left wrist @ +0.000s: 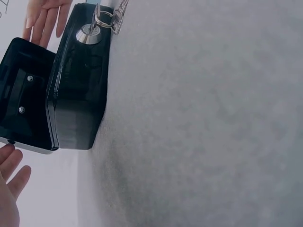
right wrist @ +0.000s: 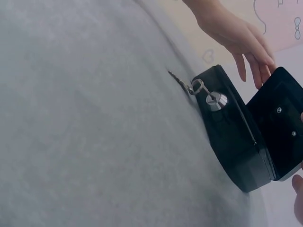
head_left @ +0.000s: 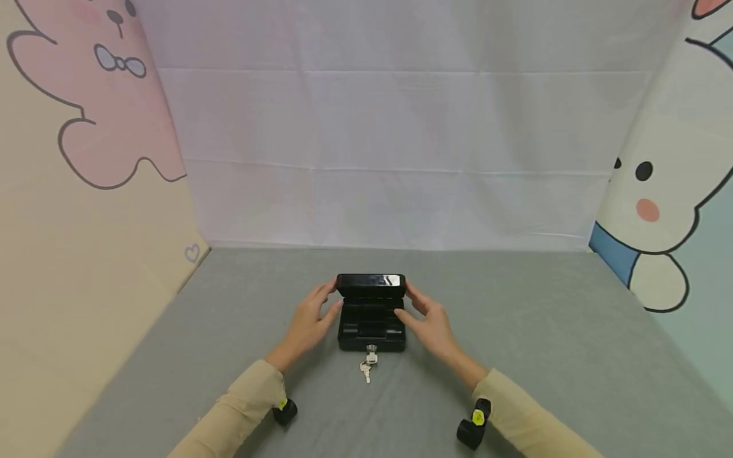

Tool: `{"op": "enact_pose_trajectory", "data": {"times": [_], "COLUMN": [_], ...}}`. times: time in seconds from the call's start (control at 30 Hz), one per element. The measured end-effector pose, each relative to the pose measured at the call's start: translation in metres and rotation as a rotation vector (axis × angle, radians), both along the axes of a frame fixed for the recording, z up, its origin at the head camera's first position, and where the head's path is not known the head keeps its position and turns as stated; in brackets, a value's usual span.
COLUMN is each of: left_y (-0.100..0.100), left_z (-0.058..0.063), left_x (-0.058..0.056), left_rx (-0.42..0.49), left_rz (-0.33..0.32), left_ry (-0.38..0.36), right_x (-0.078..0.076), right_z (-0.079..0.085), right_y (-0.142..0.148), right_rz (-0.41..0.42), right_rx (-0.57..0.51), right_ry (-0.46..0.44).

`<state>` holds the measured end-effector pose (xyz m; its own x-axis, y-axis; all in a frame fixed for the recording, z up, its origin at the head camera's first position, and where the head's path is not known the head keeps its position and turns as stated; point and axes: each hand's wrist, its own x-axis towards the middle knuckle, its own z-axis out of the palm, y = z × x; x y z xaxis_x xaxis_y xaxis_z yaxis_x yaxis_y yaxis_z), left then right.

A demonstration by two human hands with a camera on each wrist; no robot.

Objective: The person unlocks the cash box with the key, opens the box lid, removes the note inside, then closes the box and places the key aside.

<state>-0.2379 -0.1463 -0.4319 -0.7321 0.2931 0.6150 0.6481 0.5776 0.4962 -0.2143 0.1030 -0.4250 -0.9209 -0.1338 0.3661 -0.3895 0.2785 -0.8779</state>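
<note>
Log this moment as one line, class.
left hand: at lid, left side; right hand: at lid, right side; black box: open; keys: hanging at front lock

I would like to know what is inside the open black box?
Inside the black box, the head view shows dark compartments; I cannot make out any loose item. Two metal fasteners show inside the raised lid. Whatever lies beneath the compartments is covered.
</note>
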Motion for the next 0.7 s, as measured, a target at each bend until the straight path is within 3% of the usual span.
{"op": "enact_pose_trajectory", "data": {"times": [0.4, 0.57, 0.7], "left_y": [0.001, 0.001, 0.001], "left_z": [0.001, 0.001, 0.001], "left_x": [-0.009, -0.013, -0.016], "left_rx": [-0.014, -0.045, -0.07], "left_rz": [0.002, -0.001, 0.006], "left_ry": [-0.044, -0.055, -0.075], "right_x": [0.005, -0.001, -0.016], "right_z": [0.028, 0.028, 0.009], "right_y": [-0.001, 0.002, 0.008], "right_rz": [0.069, 0.097, 0.102], "right_rx": [0.095, 0.122, 0.152], "right_ry": [0.057, 0.046, 0.031]}}
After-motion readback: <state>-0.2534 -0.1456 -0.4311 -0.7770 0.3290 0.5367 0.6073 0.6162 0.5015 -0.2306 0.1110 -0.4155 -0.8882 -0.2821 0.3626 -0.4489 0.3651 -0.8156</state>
